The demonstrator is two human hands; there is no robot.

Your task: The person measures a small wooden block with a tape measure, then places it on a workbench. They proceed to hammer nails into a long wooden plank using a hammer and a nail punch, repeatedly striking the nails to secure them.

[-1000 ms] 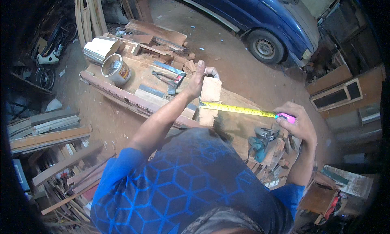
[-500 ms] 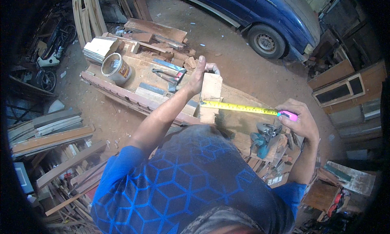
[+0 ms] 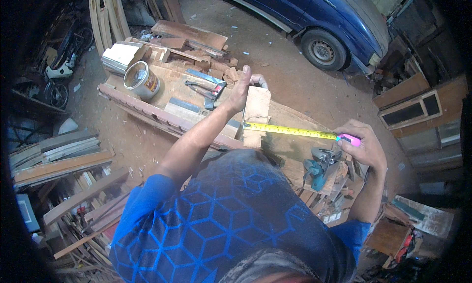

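Note:
My left hand (image 3: 243,89) grips the far end of a pale wooden block (image 3: 256,113) that stands on the workbench (image 3: 172,84). My right hand (image 3: 361,145) holds a pink tape measure case (image 3: 350,139). Its yellow blade (image 3: 290,130) stretches left across the bench to the block's near edge. Both arms reach out over my blue patterned shirt.
A metal tin (image 3: 141,80), pliers (image 3: 200,90) and wood offcuts lie on the bench's left part. A teal power planer (image 3: 319,166) sits below the tape. A blue car (image 3: 314,17) is parked behind. Stacked planks (image 3: 59,155) fill the left floor, and window frames (image 3: 418,111) lean at right.
The view has shifted slightly. Both hands keep their hold, with the tape still stretched between the block and my right hand.

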